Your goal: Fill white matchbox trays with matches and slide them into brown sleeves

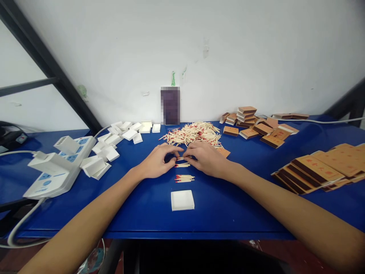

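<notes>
My left hand (156, 161) and my right hand (207, 159) meet over the middle of the blue table. Between their curled fingertips lies a small row of matches (180, 158), pinched at the red-headed end by the left and at the other end by the right. Just below, a few matches (182, 165) lie side by side, partly under my fingers. Nearer me is another small group of matches (185, 178), red heads to the left. A white matchbox tray (182, 200) sits closest to the front edge. Behind my hands spreads a loose heap of matches (196, 133).
White matchbox trays (129, 134) are scattered at the back left, beside a power strip (61, 171) with plugs and cables. Matchbox sleeves (264, 128) pile up at the back right, with more flat sleeves (319, 167) at the right. A blurred dark rectangle (170, 106) stands against the wall.
</notes>
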Demonstrator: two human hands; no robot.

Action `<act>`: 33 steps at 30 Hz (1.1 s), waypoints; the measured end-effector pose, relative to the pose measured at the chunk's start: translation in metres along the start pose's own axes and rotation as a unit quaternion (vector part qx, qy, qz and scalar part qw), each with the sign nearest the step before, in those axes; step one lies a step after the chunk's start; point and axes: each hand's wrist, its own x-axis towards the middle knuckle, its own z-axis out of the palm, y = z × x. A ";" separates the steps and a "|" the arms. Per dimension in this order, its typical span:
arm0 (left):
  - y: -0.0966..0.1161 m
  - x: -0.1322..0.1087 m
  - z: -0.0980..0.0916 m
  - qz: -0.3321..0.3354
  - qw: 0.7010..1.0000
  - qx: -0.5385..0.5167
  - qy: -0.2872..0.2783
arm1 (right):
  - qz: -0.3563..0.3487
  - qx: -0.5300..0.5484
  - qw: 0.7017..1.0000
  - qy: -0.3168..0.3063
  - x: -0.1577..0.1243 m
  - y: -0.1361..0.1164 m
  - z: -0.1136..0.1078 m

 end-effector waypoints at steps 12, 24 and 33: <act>0.036 -0.006 -0.026 -0.011 0.994 0.050 -0.095 | -0.002 0.090 0.996 -0.030 -0.010 -0.014 -0.009; 0.054 -0.009 -0.013 0.031 0.974 0.012 -0.225 | -0.034 0.135 0.989 -0.058 -0.013 -0.018 -0.011; 0.021 -0.007 -0.015 -0.017 0.999 0.033 -0.036 | 0.014 0.018 1.000 0.008 -0.011 -0.013 -0.015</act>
